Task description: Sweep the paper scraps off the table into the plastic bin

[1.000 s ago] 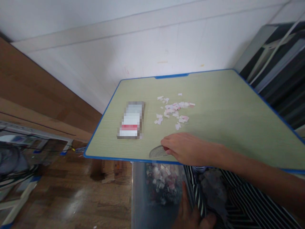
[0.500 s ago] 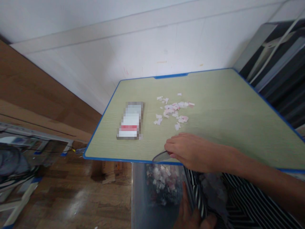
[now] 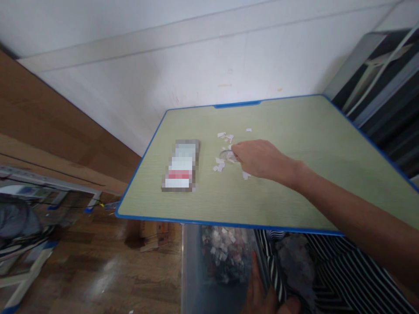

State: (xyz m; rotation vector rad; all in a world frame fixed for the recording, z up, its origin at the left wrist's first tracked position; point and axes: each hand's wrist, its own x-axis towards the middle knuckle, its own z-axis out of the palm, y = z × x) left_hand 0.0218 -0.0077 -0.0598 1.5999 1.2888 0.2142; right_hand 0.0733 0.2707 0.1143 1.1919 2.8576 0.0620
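Fingers pinching a clear disc point(image 3: 225, 152), our right hand point(image 3: 258, 158) leaves the surface's point(image 3: 310, 131) near edge, reaching paper scraps point(image 3: 221, 167) mid-board; we cannot tell whether our left hand point(image 3: 260, 293) grips the plastic bin point(image 3: 191, 270).

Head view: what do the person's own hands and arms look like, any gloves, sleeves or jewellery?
The right hand is ungloved, and the right forearm shows no sleeve, watch or bracelet. The left hand, partly cut off by the frame, is ungloved too; its wrist is out of view. I see no rings. Dark striped fabric with pale lines, apparently clothing, shows below.
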